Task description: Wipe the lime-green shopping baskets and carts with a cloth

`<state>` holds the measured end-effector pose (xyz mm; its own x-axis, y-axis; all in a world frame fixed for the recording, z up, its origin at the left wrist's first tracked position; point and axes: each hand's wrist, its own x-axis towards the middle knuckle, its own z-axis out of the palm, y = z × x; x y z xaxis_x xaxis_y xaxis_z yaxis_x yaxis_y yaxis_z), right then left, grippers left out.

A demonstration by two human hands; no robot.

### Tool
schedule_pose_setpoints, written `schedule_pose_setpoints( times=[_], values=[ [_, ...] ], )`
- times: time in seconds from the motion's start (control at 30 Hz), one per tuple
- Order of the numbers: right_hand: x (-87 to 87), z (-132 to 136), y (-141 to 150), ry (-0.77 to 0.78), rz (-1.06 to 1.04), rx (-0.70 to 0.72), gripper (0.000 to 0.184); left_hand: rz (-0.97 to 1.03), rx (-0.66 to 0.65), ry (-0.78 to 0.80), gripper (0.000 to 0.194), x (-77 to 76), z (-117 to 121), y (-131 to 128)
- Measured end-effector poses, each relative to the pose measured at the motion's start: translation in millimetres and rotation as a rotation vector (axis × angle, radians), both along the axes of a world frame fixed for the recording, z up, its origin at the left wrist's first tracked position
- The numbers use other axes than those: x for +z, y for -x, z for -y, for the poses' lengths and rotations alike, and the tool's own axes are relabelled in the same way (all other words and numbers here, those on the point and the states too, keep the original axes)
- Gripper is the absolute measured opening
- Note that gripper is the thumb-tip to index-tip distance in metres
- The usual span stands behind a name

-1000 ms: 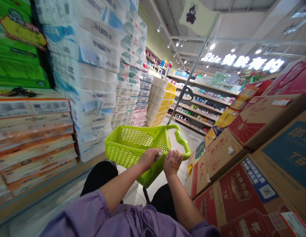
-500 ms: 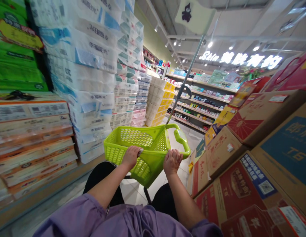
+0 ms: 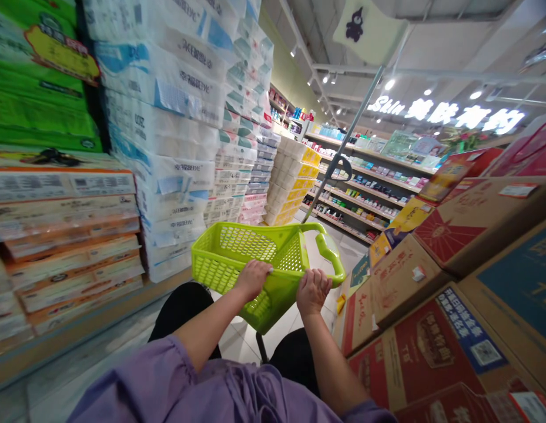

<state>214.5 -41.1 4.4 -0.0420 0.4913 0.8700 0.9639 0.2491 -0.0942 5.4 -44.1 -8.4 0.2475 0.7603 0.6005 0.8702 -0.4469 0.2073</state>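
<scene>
A small lime-green shopping cart (image 3: 231,282) stands tilted in front of my knees, its perforated basket showing nothing inside. My left hand (image 3: 254,279) is closed over the near rim, at about the middle of that side. Further right, my right hand (image 3: 314,291) grips the same rim beside the looped green handle (image 3: 328,252). A grey pole (image 3: 338,158) rises from the cart's far side and carries a pale flag (image 3: 367,35) with a dark bear on it. My fingertips inside the rim are partly hidden.
Tall stacks of wrapped tissue packs (image 3: 180,135) line the left, with orange-edged packs (image 3: 79,235) nearer. Cardboard cartons (image 3: 431,341) are piled close on the right. Shelves of small goods (image 3: 369,176) stand at the back. White floor tiles (image 3: 237,341) show below the cart.
My left hand has slid to the right along the rim, closer to my right hand. The whole view has shifted, so the cart and stacks appear slightly further right.
</scene>
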Motion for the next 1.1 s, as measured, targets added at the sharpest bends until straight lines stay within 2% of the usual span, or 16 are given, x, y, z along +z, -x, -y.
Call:
schedule_pose_setpoints(
  times=[0.07, 0.17, 0.27, 0.33, 0.4, 0.5, 0.57, 0.63, 0.67, 0.77, 0.9, 0.97, 1.03, 1.1],
  values=[
    [-1.0, -0.3, -0.7, -0.001, 0.007, -0.005, 0.03, 0.024, 0.093, 0.011, 0.025, -6.7, -2.9, 36.4],
    [-2.2, -1.2, 1.1, 0.008, 0.0, -0.004, 0.03, 0.097, 0.325, -0.002, 0.026, -13.2, -7.2, 85.4],
    [-2.3, -1.8, 6.0, 0.021, -0.037, -0.01, 0.03, 0.129, 0.431, -0.033, 0.027, -14.1, -10.3, 100.3],
    [-1.7, -1.9, 9.6, 0.026, -0.051, -0.013, 0.03, 0.123, 0.418, -0.042, 0.027, -13.1, -10.4, 84.3],
    [-1.0, -1.9, 12.5, 0.029, -0.05, -0.014, 0.029, 0.107, 0.347, -0.041, 0.025, -11.1, -8.7, 51.4],
    [-0.2, -1.8, 13.8, 0.026, -0.039, -0.018, 0.029, 0.118, 0.115, -0.036, 0.027, -3.7, -4.5, -10.0],
    [-0.3, -1.8, 12.1, 0.023, -0.031, -0.014, 0.029, 0.116, -0.003, -0.033, 0.03, 4.2, -2.6, -42.2],
    [-0.8, -1.8, 8.9, 0.026, -0.023, -0.003, 0.03, 0.11, -0.101, -0.023, 0.033, 11.0, -1.9, -56.3],
    [-1.2, -1.9, 7.0, 0.029, -0.019, 0.004, 0.03, 0.098, -0.139, -0.02, 0.033, 12.6, -1.8, -55.1],
    [-2.7, -1.9, 1.8, 0.032, -0.003, 0.014, 0.029, 0.043, -0.148, -0.02, 0.03, 7.5, -1.4, -21.5],
    [-3.6, -1.0, 0.8, 0.009, -0.001, -0.001, 0.03, 0.065, 0.132, -0.044, 0.027, -10.2, -1.0, 51.7],
    [-3.1, -0.3, 3.4, 0.001, -0.016, -0.012, 0.03, 0.099, 0.288, -0.05, 0.028, -14.8, -1.5, 74.0],
    [-2.3, 0.2, 7.2, 0.001, -0.027, -0.027, 0.029, 0.132, 0.399, -0.048, 0.029, -14.7, -2.3, 76.1],
    [-1.6, 0.3, 11.2, 0.005, -0.032, -0.033, 0.029, 0.162, 0.431, -0.041, 0.03, -11.2, -2.8, 58.0]
  ],
)
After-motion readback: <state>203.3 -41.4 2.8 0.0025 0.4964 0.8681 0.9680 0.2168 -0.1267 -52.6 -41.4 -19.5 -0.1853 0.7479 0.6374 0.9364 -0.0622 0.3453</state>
